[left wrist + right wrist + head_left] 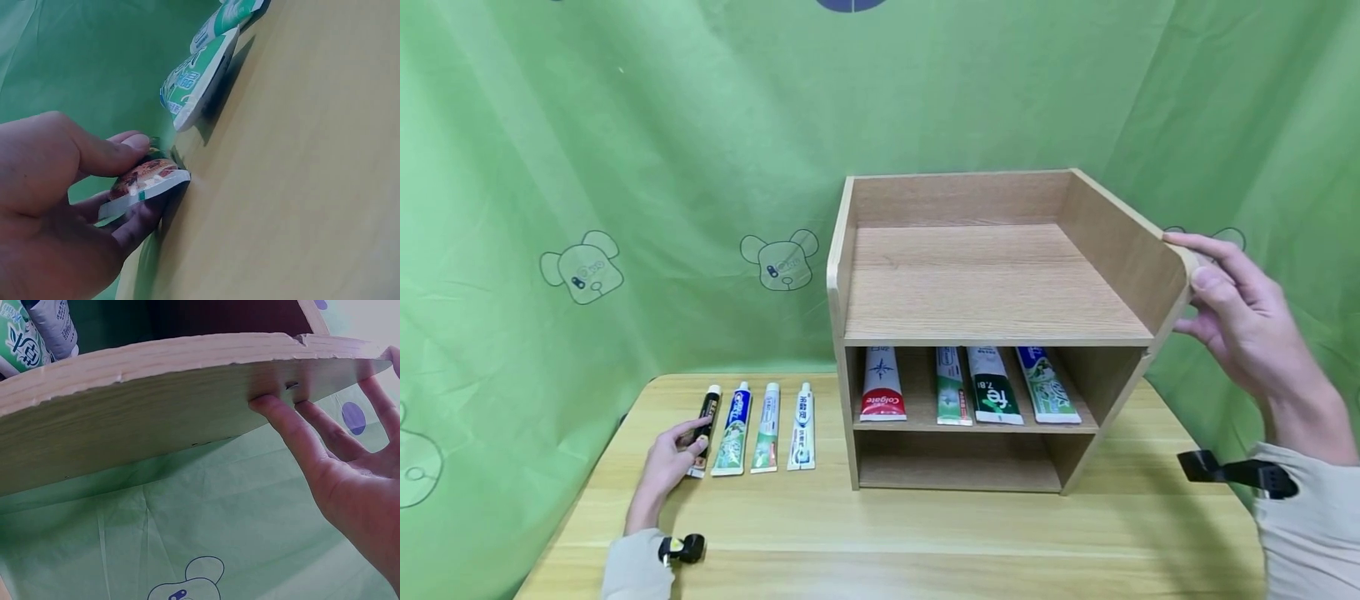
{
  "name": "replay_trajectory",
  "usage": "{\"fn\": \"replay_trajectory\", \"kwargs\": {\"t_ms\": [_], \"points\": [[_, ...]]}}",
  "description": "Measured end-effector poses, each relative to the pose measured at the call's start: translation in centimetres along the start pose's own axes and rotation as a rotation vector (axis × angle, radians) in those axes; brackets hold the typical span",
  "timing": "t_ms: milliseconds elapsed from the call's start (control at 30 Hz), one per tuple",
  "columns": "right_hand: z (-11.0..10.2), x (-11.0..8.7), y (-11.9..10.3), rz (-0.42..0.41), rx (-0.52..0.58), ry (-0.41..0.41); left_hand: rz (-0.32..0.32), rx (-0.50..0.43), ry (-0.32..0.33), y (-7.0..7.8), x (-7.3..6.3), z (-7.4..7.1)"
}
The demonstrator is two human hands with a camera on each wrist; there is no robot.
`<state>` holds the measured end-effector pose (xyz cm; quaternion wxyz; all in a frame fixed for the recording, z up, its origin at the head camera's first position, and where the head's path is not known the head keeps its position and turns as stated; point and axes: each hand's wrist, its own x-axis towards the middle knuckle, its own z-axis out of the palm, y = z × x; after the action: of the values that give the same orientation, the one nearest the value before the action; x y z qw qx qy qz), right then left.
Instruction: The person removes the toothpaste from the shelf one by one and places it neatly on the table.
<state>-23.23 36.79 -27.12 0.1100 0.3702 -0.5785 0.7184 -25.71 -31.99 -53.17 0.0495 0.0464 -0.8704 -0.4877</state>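
My left hand (664, 468) is at the far left of the table, its thumb and fingers pinching a black toothpaste tube (708, 406). In the left wrist view the tube's flat white crimped end (153, 187) shows between thumb and fingers, with a reddish-brown print above it. The right hand (1243, 312) touches the right side panel of a wooden shelf unit (1000, 283). One of its fingers lies at the panel's top edge. In the right wrist view its extended fingers (287, 425) rest against the panel's outer face.
Beside the black tube lie a blue-green tube (732, 433), a pale green-ended tube (767, 433) and a white-blue tube (802, 433). Several tubes lie on the unit's middle level, including a red Colgate tube (882, 392) and a dark green one (995, 392). A green curtain (700, 125) hangs behind.
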Motion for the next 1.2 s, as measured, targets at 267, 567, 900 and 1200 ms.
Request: {"fn": "replay_trajectory", "kwargs": {"t_ms": [267,567,900,1200], "points": [[0.0,-0.1,0.0,0.003,-0.002,-0.002,0.012,0.031,0.016,0.3,-0.1,-0.1],[0.0,0.0,0.0,0.001,-0.003,0.001,0.022,0.106,0.024,0.3,-0.2,-0.3],[0.0,0.0,0.0,0.003,0.001,-0.001,0.012,0.047,-0.016,1.2,-0.8,-0.8],[-0.1,0.0,0.1,-0.006,0.0,-0.009,0.112,0.026,0.023,3.5,-1.3,-1.1]]}}
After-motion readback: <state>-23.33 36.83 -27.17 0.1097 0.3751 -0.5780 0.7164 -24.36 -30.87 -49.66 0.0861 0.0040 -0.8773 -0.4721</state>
